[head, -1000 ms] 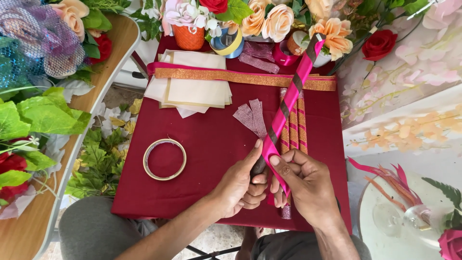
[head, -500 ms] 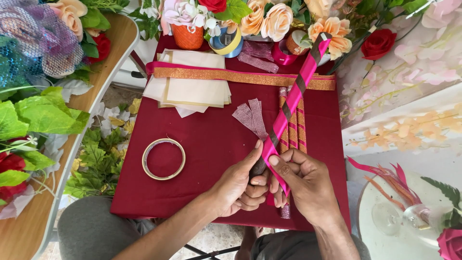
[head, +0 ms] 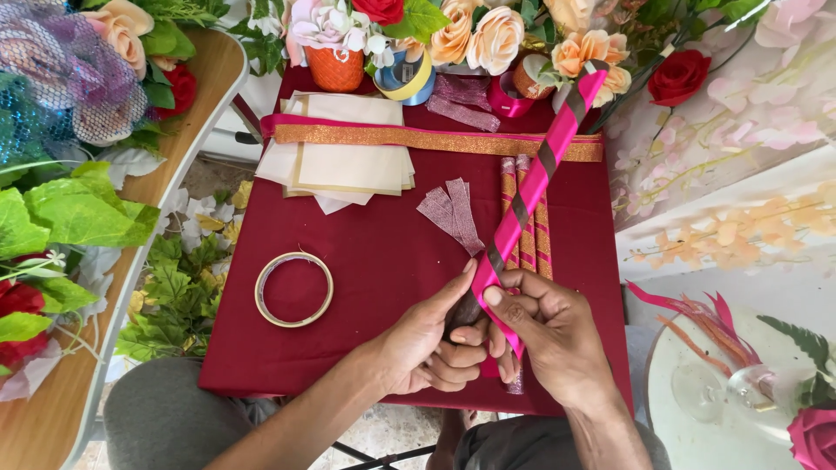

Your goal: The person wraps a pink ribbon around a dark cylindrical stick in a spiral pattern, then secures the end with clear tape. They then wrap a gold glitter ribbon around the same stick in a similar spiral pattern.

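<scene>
A long stick (head: 542, 165) wound in a spiral with pink ribbon rises from my hands toward the far flowers, with grey showing between the turns. My left hand (head: 428, 339) grips the stick's lower end. My right hand (head: 544, 335) pinches the pink ribbon (head: 503, 309) against the stick just above it, thumb on top. Both hands hover over the near right part of a maroon cloth (head: 374, 252). Two finished pink and gold sticks (head: 521, 228) lie on the cloth under the held one.
A tape ring (head: 293, 289), a stack of cream paper (head: 344, 161), glittery ribbon pieces (head: 451, 213) and a gold and pink band (head: 418, 137) lie on the cloth. Artificial flowers (head: 488, 35) line the far edge. A wooden table (head: 178, 148) with leaves stands left, a glass (head: 727, 392) right.
The stick has tilted slightly, its top end drifting right. My hands have stayed at its lower end, working the ribbon.
</scene>
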